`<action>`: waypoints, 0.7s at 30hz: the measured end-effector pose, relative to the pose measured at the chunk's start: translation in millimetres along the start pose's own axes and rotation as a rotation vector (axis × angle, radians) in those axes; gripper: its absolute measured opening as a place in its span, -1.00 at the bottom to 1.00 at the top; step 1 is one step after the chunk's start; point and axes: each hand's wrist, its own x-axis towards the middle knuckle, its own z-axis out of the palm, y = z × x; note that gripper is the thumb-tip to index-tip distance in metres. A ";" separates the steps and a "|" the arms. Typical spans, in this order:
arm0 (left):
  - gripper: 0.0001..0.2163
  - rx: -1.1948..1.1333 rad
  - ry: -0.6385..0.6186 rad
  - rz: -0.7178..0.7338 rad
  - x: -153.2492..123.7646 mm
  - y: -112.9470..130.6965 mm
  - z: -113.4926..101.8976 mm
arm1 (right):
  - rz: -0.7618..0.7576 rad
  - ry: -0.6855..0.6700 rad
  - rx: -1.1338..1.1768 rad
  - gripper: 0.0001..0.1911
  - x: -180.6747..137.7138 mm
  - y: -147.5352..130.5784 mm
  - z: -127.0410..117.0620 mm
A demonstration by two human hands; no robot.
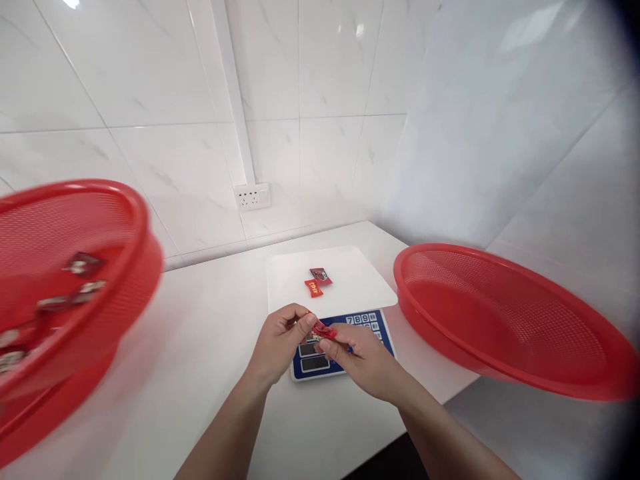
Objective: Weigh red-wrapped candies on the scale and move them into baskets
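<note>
Between my two hands is a small red packet point(324, 329), held up over the keypad of a digital scale point(385, 333). My left hand point(281, 341) pinches its left end with thumb and fingers. At the opposite end, my right hand point(364, 357) grips it the same way. Two more small packets lie on the scale's white pan point(285, 280): a dark red one point(321, 275) and, just in front of it, a bright red one point(314, 288) with yellow print. My hands cover part of the keys and display.
To the left, a red mesh basket point(143, 227) holds several dark packets point(84, 264) and appears stacked on another red basket. A second wide red basket point(460, 307) stands at the right, reaching past the edge of the white table point(200, 373). A wall socket point(253, 196) sits behind.
</note>
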 end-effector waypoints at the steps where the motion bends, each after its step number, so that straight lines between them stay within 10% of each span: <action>1: -0.70 -0.004 0.014 -0.003 -0.2 -0.2 -0.4 | 0.011 0.002 -0.017 -0.63 0.2 -0.1 0.0; 14: -0.69 0.014 0.111 -0.005 1.5 -2.8 3.7 | -0.122 0.127 -0.099 -0.59 5.3 1.6 5.3; 21: -0.66 0.194 0.318 -0.028 2.2 3.2 -15.3 | 0.121 0.227 -0.298 -0.61 20.4 29.5 -24.3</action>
